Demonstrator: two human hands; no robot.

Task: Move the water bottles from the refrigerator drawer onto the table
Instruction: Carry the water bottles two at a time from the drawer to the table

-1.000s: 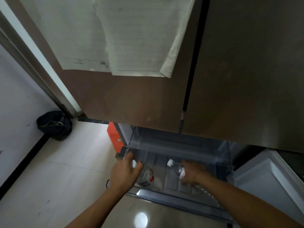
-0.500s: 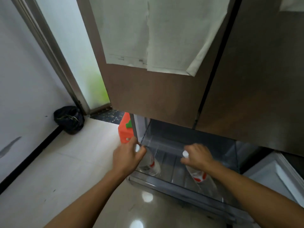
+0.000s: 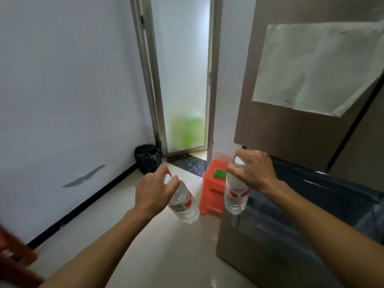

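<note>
My left hand [image 3: 154, 191] grips a clear water bottle [image 3: 185, 204] by its white-capped neck; the bottle hangs tilted over the floor. Another clear bottle with a red label [image 3: 235, 194] hangs upright from my right hand [image 3: 254, 171], which grips its neck at the left end of the open refrigerator drawer [image 3: 311, 206]. Both bottles are in the air, out of the drawer. The drawer's inside is dark and I cannot tell what lies in it.
The brown refrigerator door [image 3: 291, 125] with white paper sheets [image 3: 315, 67] stands at the right. An orange stool [image 3: 214, 190] sits beside the drawer, a black bag [image 3: 147, 157] in the corner by a frosted glass door [image 3: 182, 80]. A reddish-brown edge [image 3: 14, 258] shows at lower left.
Both hands have lifted their bottles up out of the drawer. My view has swung left, away from the refrigerator toward the wall and glass door.
</note>
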